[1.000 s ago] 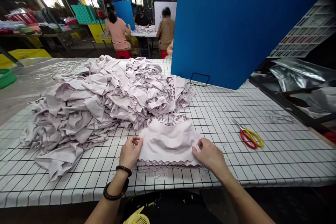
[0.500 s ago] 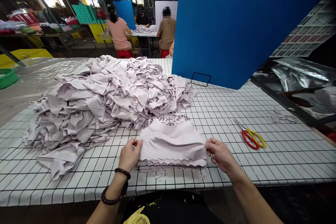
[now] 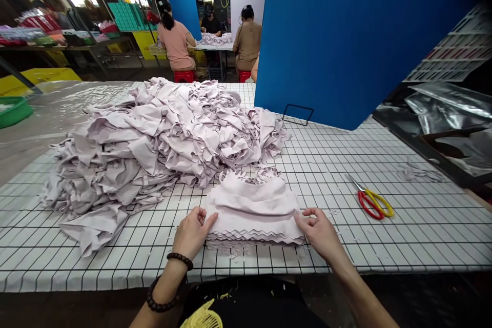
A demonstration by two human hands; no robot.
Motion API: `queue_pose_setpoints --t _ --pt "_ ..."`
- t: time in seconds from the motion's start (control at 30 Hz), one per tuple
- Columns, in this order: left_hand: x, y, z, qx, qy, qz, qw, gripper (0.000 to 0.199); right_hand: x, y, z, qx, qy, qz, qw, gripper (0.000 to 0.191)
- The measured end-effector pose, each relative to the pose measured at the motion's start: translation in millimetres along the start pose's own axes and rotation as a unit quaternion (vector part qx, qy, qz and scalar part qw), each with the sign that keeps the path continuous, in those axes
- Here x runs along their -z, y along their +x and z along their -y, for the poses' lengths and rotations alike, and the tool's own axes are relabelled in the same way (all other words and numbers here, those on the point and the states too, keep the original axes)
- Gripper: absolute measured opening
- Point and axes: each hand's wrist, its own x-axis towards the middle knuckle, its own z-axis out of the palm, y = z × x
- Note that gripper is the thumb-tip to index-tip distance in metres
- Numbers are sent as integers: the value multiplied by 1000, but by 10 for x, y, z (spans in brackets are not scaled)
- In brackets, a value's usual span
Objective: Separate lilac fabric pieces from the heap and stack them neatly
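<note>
In front of me lies a neat stack of pale lilac garments, with wavy hems toward me and thin straps at the far end. The top piece has a scooped edge and a soft crease running across it. My left hand is closed at the stack's left side, its thumb over the fabric edge and its fingers curled. On the right side, my right hand pinches the edge of the top garment between thumb and fingers. Parts of the fingertips are hidden by the cloth.
A big loose heap of lilac garments covers the left and back of the gridded tabletop. Scissors with red and yellow handles lie to the right. A tall blue board stands behind. Co-workers sit farther back.
Both thumbs have come farther inward over the garment's sides, and the top piece lies flatter. The whole view has shifted slightly.
</note>
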Motion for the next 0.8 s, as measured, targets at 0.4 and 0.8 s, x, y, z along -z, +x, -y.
queue_pose_setpoints --t 0.4,0.8 --pt "135 -83 -48 19 54 -33 998 34 42 5 -78 29 -74 28 996 23" --pt "81 -148 76 -263 36 17 964 20 93 -20 -51 30 -160 53 985 23"
